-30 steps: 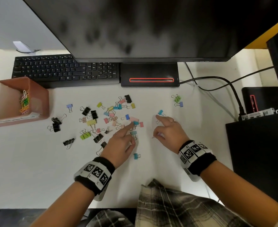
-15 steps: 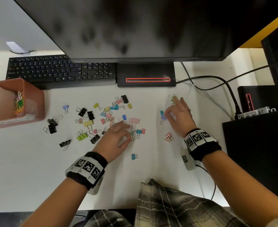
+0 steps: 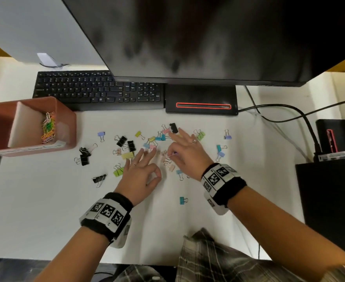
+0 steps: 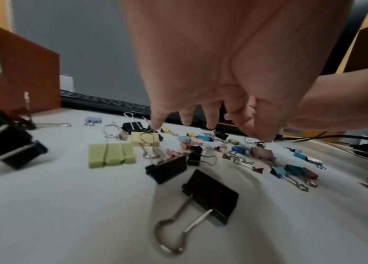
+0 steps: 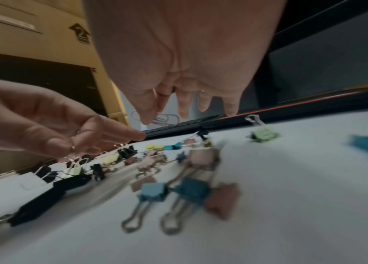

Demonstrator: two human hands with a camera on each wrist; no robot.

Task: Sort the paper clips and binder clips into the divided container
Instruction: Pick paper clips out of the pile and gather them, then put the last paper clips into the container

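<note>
Several coloured and black binder clips (image 3: 126,155) lie scattered on the white desk (image 3: 45,210). A brown divided container (image 3: 65,123) stands at the left, with coloured paper clips (image 3: 48,129) in its right compartment. My right hand (image 3: 170,155) hovers over the middle of the pile. In the right wrist view its thumb and index finger pinch a few paper clips (image 5: 163,118). My left hand (image 3: 157,176) is just left of it, three fingers spread over the clips and thumb and index tips meeting. Whether they hold anything is hidden.
A black keyboard (image 3: 98,90) and a monitor base (image 3: 202,98) with a red stripe sit behind the clips, under a large monitor (image 3: 187,37). Cables (image 3: 289,110) and a black box (image 3: 330,200) are at the right. One teal binder clip (image 3: 183,200) lies nearer me.
My right hand came back left from the clips at the far right to the middle of the pile. My left hand uncurled and spread three fingers.
</note>
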